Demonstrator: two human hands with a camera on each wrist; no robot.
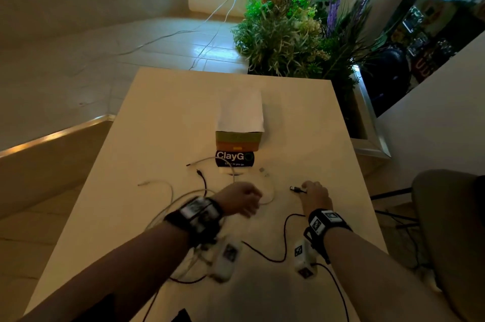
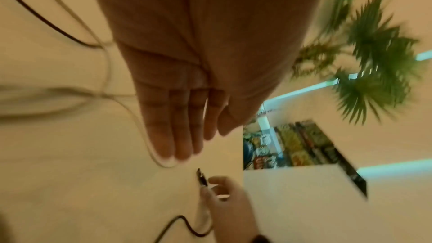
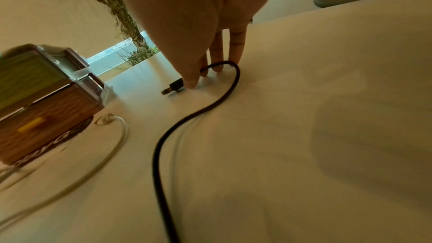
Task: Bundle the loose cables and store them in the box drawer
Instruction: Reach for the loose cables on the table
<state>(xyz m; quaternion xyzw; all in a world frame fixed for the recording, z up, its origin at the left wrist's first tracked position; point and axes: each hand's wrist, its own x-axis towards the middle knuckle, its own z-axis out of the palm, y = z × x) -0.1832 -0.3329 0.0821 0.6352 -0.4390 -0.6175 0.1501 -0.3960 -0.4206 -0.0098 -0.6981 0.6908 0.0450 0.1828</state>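
Several loose cables lie on the beige table (image 1: 168, 112). My right hand (image 1: 306, 188) pinches the black cable (image 3: 157, 154) just behind its USB plug (image 3: 173, 86), thumb and fingertips down on the tabletop. My left hand (image 1: 255, 203) hovers over a loop of the white cable (image 1: 270, 197), fingers straight and together, holding nothing in the left wrist view (image 2: 187, 147). The drawer box (image 1: 238, 140), with a green upper drawer and a brown lower drawer with a yellow handle (image 3: 31, 124), stands shut behind the hands.
A white sheet of paper (image 1: 240, 110) lies on top of the box, and a black "ClayGo" sign (image 1: 234, 159) stands in front of it. More white cables (image 1: 160, 185) trail at the left. A planter of greenery (image 1: 294, 33) borders the table's far right corner; a chair (image 1: 448, 230) sits right.
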